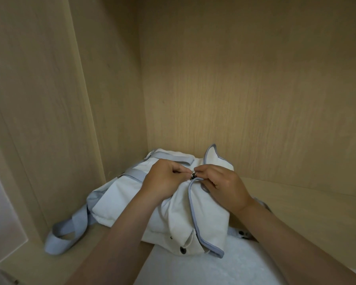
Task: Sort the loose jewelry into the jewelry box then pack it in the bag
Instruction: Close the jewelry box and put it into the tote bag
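A white canvas bag (119, 202) with pale blue-grey straps and trim lies on a wooden shelf in a cupboard corner. My left hand (164, 179) rests on top of the bag, its fingers curled and pinching fabric by a small dark metal snap (193, 176). My right hand (222, 188) pinches the grey-trimmed flap edge (193, 202) at the same snap. The two hands meet fingertip to fingertip over the fastener. No jewelry box or loose jewelry is visible; the bag's inside is hidden.
Wooden cupboard walls (255, 89) close in at the left and back. A blue-grey shoulder strap (66, 233) loops out toward the shelf's front left. A white surface (224, 268) lies below the shelf edge in front. A strap buckle (242, 233) shows by my right forearm.
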